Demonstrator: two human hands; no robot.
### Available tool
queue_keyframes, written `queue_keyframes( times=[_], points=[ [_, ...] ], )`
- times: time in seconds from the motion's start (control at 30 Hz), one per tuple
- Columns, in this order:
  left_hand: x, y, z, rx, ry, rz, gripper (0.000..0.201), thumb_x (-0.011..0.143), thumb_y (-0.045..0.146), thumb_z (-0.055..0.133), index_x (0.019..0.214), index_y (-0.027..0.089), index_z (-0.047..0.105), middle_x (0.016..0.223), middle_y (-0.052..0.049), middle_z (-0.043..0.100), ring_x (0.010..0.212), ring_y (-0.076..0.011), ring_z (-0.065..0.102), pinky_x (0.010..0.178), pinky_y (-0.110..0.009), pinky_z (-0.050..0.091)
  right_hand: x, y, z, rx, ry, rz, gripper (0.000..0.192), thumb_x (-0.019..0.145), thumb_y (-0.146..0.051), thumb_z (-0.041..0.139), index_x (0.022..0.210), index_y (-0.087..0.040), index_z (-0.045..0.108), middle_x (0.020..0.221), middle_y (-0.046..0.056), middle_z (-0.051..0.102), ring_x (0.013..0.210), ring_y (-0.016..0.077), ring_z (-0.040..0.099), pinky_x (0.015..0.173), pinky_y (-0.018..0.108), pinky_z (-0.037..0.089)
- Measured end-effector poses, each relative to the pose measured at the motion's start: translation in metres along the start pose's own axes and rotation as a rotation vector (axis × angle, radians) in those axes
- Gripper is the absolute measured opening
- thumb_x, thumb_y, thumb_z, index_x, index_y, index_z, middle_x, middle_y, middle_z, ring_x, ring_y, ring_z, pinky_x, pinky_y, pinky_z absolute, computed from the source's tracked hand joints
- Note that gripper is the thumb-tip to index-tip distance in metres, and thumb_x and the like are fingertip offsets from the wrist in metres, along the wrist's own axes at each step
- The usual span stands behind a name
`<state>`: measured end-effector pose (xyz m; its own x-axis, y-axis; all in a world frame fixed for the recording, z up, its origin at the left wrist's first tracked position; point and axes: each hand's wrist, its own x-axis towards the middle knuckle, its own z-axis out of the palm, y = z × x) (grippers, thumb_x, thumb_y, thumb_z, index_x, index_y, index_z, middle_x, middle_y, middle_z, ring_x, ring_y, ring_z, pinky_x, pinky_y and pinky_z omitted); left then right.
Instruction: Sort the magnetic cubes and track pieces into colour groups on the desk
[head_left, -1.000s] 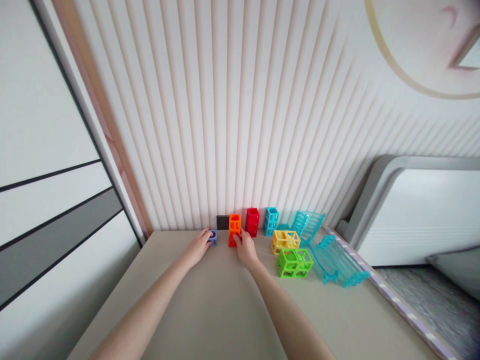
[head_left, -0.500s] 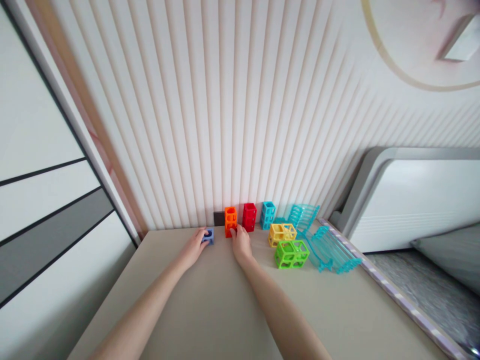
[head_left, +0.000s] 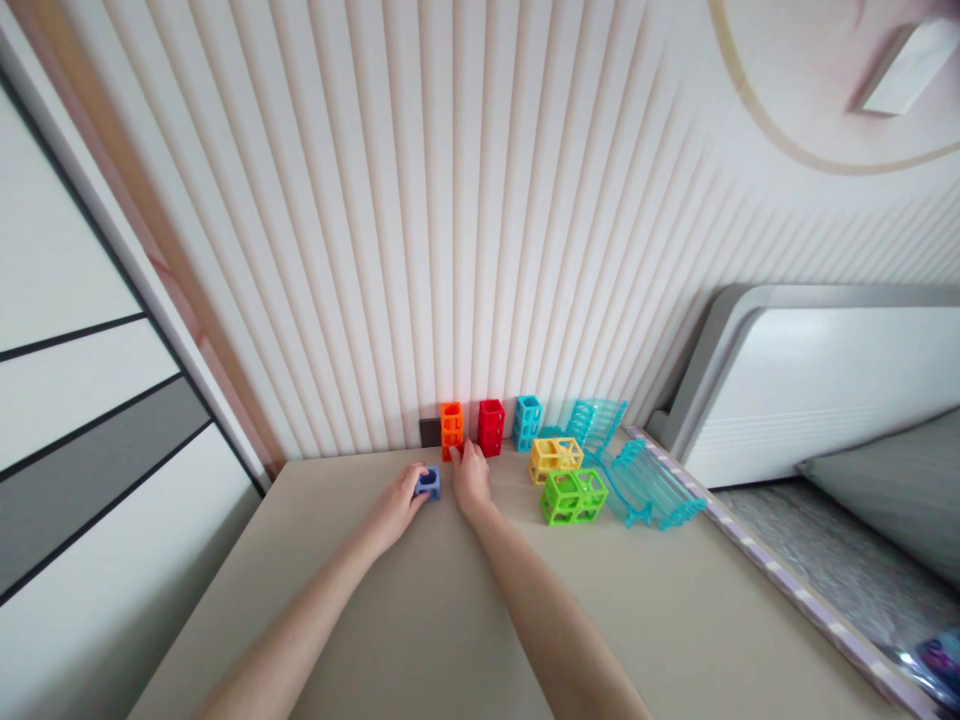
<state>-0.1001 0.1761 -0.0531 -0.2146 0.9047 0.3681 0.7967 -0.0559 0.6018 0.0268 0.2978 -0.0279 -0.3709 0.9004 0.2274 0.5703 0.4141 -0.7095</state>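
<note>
My left hand (head_left: 396,508) is closed on a small blue-violet hollow cube block (head_left: 429,485), fingers and thumb on its left side, at table height. My right hand (head_left: 472,478) rests on the table with its fingers apart. Its thumb is against or very near the lower right of an upright orange block stack (head_left: 451,430); which of the two I cannot tell. The fingertips reach between the orange stack and an upright red block stack (head_left: 491,428). A light-blue stack (head_left: 527,423) stands further right along the wall.
Yellow blocks (head_left: 555,460) and green blocks (head_left: 574,497) lie right of my right hand. Behind them are clear teal plastic racks (head_left: 652,490). A ribbed wall (head_left: 435,220) borders the table (head_left: 420,630), with a dark plate (head_left: 430,432) beside the orange stack. A bed (head_left: 847,390) is at right.
My left hand has brought the blue-violet cube rightward and nearer to me, closer to the right hand. The right hand stays beside the orange stack. The whole view has shifted slightly.
</note>
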Motion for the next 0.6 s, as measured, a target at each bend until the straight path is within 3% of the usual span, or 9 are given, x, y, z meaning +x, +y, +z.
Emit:
queue_keyframes(
  times=[0.17,0.3,0.43,0.6],
  points=[
    [-0.002,0.024,0.016,-0.042,-0.041,0.023,0.033,0.086,0.016,0.059,0.116,0.024,0.05,0.123,-0.01,0.063,0.114,-0.0258,0.064,0.099,-0.047,0.052,-0.028,0.002,-0.025,0.06,0.007,-0.07,0.042,0.099,-0.023,0.04,0.136,-0.011,0.054,0.122,0.019,0.064,0.113,0.0268,0.062,0.099,0.038,0.047],
    [0.006,0.054,0.036,-0.084,-0.075,0.076,0.035,0.084,0.013,0.058,0.117,0.021,0.052,0.115,-0.009,0.065,0.107,-0.0249,0.065,0.095,-0.044,0.054,-0.075,0.008,-0.077,0.146,0.008,-0.342,0.04,0.099,-0.021,0.042,0.137,-0.02,0.054,0.127,0.012,0.062,0.119,0.0227,0.058,0.104,0.038,0.046],
    [0.017,0.081,0.057,-0.112,-0.089,0.135,0.042,0.085,0.011,0.057,0.125,0.023,0.05,0.121,-0.01,0.063,0.114,-0.0243,0.063,0.1,-0.042,0.051,-0.122,0.025,-0.135,0.102,-0.065,-0.563,0.039,0.099,-0.018,0.044,0.135,-0.028,0.056,0.124,0.009,0.064,0.114,0.0212,0.059,0.099,0.037,0.05],
    [0.025,0.085,0.076,-0.096,-0.074,0.128,0.046,0.085,0.015,0.061,0.128,0.024,0.048,0.124,-0.01,0.063,0.117,-0.0268,0.062,0.104,-0.049,0.049,-0.156,0.06,-0.178,-0.023,-0.196,-0.554,0.04,0.1,-0.015,0.043,0.134,-0.031,0.056,0.123,0.007,0.065,0.114,0.0212,0.061,0.098,0.037,0.05]
  ],
)
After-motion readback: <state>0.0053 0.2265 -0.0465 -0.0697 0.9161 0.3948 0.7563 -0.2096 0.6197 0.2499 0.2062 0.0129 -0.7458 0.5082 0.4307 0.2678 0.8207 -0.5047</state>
